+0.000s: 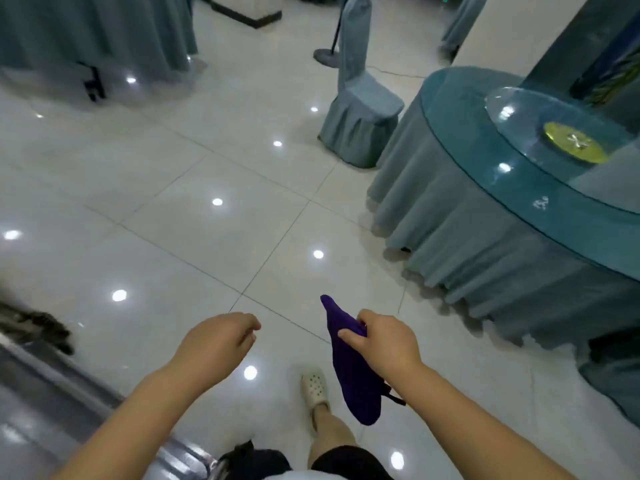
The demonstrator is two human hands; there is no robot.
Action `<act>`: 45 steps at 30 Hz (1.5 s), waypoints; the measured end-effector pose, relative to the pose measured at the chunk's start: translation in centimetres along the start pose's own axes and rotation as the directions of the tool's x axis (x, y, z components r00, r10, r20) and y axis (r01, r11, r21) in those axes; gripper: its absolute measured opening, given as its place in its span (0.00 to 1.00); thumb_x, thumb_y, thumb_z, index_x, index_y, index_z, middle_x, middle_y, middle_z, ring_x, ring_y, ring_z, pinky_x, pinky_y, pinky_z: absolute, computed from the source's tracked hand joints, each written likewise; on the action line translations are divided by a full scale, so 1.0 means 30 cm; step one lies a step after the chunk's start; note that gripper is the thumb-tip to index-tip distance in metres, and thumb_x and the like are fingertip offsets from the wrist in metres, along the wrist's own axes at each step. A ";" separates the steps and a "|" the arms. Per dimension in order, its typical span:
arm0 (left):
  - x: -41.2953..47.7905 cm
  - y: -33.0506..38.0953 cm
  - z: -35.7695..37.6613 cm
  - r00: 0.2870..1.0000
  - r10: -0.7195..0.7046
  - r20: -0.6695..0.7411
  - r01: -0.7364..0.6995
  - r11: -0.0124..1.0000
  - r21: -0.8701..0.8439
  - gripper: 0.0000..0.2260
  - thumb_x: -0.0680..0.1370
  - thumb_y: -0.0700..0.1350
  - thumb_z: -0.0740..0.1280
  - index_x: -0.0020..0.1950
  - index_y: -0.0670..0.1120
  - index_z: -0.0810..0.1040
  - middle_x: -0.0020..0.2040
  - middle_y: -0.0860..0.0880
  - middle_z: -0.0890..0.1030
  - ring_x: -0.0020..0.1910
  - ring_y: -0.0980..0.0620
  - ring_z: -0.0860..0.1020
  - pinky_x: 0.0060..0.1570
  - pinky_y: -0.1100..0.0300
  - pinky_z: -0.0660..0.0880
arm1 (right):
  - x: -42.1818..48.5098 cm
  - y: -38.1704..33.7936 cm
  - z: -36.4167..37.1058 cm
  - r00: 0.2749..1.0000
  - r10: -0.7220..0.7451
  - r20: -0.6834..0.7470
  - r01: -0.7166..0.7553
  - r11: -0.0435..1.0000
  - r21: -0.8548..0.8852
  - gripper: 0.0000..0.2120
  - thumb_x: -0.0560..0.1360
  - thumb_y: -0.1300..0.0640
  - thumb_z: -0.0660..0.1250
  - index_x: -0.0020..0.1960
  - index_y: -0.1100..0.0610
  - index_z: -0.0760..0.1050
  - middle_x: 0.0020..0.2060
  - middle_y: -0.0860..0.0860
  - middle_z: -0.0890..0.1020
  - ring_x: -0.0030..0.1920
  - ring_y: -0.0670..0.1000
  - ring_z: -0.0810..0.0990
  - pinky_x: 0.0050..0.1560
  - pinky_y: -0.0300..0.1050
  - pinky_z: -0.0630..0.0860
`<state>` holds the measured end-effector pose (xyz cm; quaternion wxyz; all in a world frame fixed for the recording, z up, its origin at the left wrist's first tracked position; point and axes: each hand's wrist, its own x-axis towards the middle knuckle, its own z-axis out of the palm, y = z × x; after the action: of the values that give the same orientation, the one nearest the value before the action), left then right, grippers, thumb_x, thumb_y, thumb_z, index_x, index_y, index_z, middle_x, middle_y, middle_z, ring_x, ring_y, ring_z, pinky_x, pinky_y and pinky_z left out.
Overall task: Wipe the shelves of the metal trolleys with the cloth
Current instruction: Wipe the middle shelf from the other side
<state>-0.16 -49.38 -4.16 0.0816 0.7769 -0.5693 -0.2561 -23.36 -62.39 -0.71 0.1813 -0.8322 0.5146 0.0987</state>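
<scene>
Purple is the main thing here: a dark purple soft cloth (353, 379) is gripped in the right hand (384, 341), pinched between the thumb and the curled fingers. One pointy end is stuck up past the knuckles and the longer part is left hanging under the wrist, clear of the floor. The left hand (218, 341) is held out near it but apart from it, fingers loosely curled together with nothing held in them. Both are held over a glossy white tiled floor (207, 168) dotted with lamp reflections. A cream perforated clog (313, 388) is seen on a foot below the cloth. Off to the right, a round table (485, 237) skirted in grey-green pleated fabric is topped with glass, and a yellow round plate (573, 143) is set on a raised glass turntable (519, 98) on it. A chair (360, 109) covered in the same grey-green fabric is parked just beside the table. At the lower left corner a shiny metal surface (41, 393) is cut off by the frame, so what it belongs to can't be told
</scene>
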 end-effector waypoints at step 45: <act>0.344 -1.321 0.139 -0.352 -0.927 -0.131 0.726 -0.182 -0.663 0.10 0.57 0.40 0.78 0.31 0.47 0.79 0.28 0.50 0.79 0.24 0.49 0.78 0.20 0.60 0.74 | 1.299 -2.389 0.859 -0.040 -0.781 0.623 0.982 0.086 0.170 0.16 0.75 0.44 0.67 0.41 0.57 0.77 0.34 0.50 0.79 0.33 0.47 0.78 0.29 0.40 0.70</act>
<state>33.46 -44.84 -27.46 0.1579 0.9269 0.3389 -0.0331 58.73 -54.99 -23.60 0.2028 -0.8973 -0.2704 0.2839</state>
